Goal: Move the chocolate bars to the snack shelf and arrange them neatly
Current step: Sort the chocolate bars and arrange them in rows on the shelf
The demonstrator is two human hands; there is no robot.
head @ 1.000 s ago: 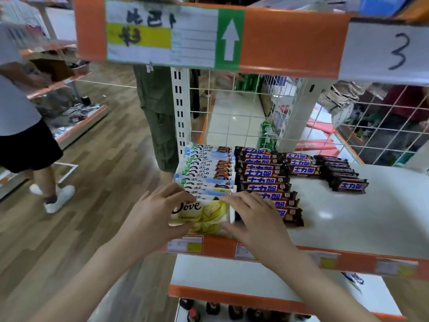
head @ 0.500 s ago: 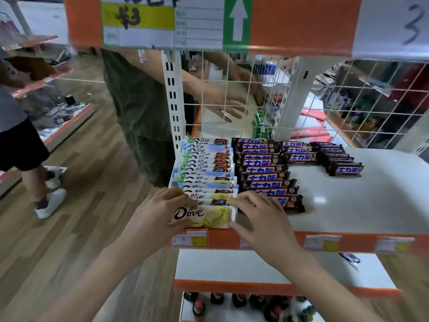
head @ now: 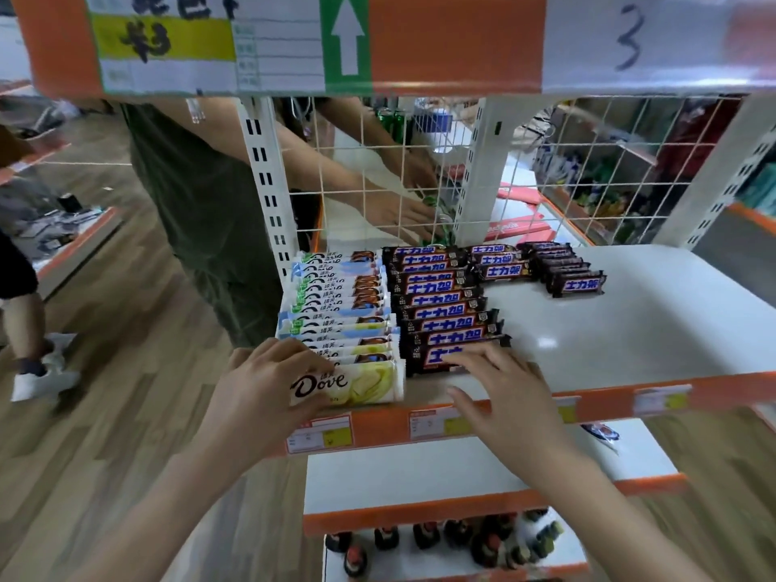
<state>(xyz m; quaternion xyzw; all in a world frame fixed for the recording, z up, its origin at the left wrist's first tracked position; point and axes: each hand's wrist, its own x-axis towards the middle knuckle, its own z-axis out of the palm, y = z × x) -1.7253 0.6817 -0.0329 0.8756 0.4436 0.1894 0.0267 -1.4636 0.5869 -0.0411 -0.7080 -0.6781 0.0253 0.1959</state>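
While the white snack shelf [head: 609, 329] fills most of the view, its right half lies bare from the dark bars out to the orange front edge [head: 525, 407], which carries small price tags too blurred to read. Above it an orange header strip [head: 453, 39] bears a white arrow on green, a handwritten "3" and yellow-backed characters that cannot be read. Behind the wire grid at the back, another person in a green top [head: 201, 212] reaches across the far side. On the shelf's left part stand two columns of chocolate bars: a pale row of Dove bars [head: 336, 304] against the left edge, and touching it on the right a row of dark brown bars [head: 441, 304] printed with blue-and-white Chinese characters, with two shorter groups of the same dark bars further back. The left hand [head: 260, 392] has its grip curled round the left end of the front Dove bar [head: 357, 384], thumb below and fingers above, at the shelf's front lip. The right hand [head: 508, 396] is spread flat, grip wide and holding nothing, its fingertips resting on the front dark bar [head: 424, 359].
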